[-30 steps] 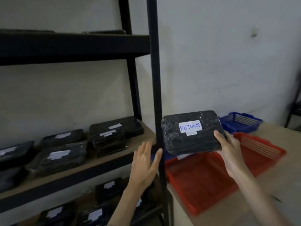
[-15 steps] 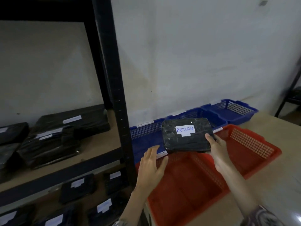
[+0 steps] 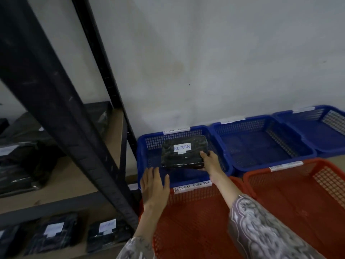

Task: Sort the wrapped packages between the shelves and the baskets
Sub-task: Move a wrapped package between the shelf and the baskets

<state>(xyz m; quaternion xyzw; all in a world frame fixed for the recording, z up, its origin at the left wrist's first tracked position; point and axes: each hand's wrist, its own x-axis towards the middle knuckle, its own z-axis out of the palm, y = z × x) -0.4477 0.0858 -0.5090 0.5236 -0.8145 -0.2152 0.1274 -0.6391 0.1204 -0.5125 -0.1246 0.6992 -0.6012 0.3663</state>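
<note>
A black wrapped package (image 3: 183,152) with a white "RETURN" label sits tilted inside the leftmost blue basket (image 3: 143,146), its near edge raised. My right hand (image 3: 211,161) grips the package's right front corner. My left hand (image 3: 155,186) hovers open at the blue basket's front left rim, holding nothing. A red basket (image 3: 196,230) labelled "RETURN OVERDUE" lies directly under my forearms. More black wrapped packages (image 3: 24,165) lie on the shelf (image 3: 74,180) at the left, and others (image 3: 107,232) on the shelf below.
Two more blue baskets (image 3: 261,144) (image 3: 317,128) line the white wall to the right. A second red basket (image 3: 298,193) sits at the right front. A black shelf upright (image 3: 61,113) crosses the left of the view diagonally.
The view swung right and down from the shelf to the baskets. My right hand carried the package forward and lowered it into the leftmost blue basket; my left hand followed to the basket's rim.
</note>
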